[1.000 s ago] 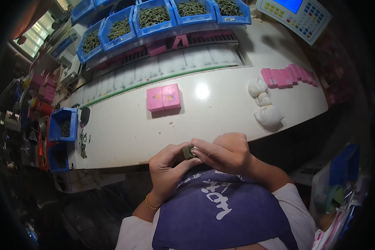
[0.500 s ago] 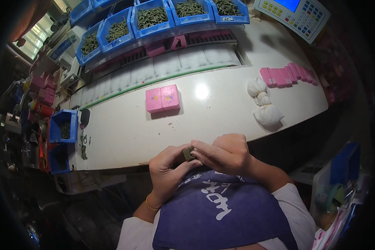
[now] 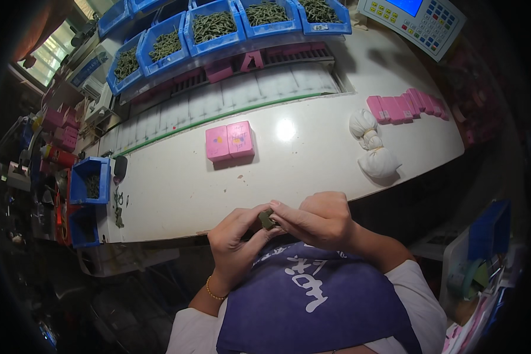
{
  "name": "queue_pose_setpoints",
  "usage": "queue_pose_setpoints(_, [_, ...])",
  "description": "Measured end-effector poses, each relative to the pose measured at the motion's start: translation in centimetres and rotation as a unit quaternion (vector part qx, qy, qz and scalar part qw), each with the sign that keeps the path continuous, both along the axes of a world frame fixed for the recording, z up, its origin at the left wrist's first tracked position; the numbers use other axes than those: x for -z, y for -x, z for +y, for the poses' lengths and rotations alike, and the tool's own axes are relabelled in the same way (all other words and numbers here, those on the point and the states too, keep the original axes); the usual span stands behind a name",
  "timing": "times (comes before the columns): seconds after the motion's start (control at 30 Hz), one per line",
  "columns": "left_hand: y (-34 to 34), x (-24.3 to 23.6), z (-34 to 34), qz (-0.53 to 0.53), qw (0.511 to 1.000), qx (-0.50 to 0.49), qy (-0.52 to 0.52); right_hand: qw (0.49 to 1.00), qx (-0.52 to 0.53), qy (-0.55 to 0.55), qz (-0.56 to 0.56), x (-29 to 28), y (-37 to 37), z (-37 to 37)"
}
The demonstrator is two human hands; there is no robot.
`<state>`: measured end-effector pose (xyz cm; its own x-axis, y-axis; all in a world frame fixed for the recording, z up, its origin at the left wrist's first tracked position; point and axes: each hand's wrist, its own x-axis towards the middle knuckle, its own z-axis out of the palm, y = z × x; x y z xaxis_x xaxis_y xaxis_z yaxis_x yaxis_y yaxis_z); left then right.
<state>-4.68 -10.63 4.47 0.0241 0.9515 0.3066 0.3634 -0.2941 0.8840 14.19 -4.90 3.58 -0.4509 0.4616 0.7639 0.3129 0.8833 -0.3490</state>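
I pinch a small dark-green piece (image 3: 266, 220) between left hand (image 3: 235, 233) and right hand (image 3: 322, 220).
It lies right of my left hand, left of my right, by the worktop's (image 3: 165, 203) near edge; its long axis I cannot tell. Pink blocks (image 3: 230, 142) lie ahead, leftward.

White lettering (image 3: 316, 298) marks the purple apron (image 3: 342, 310), lower centre. Handwriting (image 3: 238, 140) on the paired pink blocks (image 3: 233, 149), centre, is illegible. Key markings (image 3: 436, 26) on the control panel (image 3: 418, 28), upper right, are too small to read.
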Motion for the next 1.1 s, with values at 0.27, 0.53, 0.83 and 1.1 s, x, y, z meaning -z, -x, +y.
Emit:
queue_pose_setpoints(0.27, [0.3,0.5,0.0,0.038,0.999,0.01,-0.032,1.0,-0.006,0.013,-0.005,-0.2,-0.1,-0.2])
queue_pose_setpoints(0.53, [0.2,0.5,0.0,-0.001,1.0,0.023,-0.017,1.0,-0.007,0.021,-0.003,-0.2,-0.2,-0.2])
queue_pose_setpoints(0.83, [0.1,1.0,-0.2,-0.085,0.994,0.053,0.03,0.997,-0.018,0.079,0.014,0.0,-0.2,-0.5])
queue_pose_setpoints(1.1, [0.0,0.5,-0.4,-0.303,0.931,0.079,0.185,0.962,-0.021,0.256,0.097,-0.2,-0.5,-0.6])
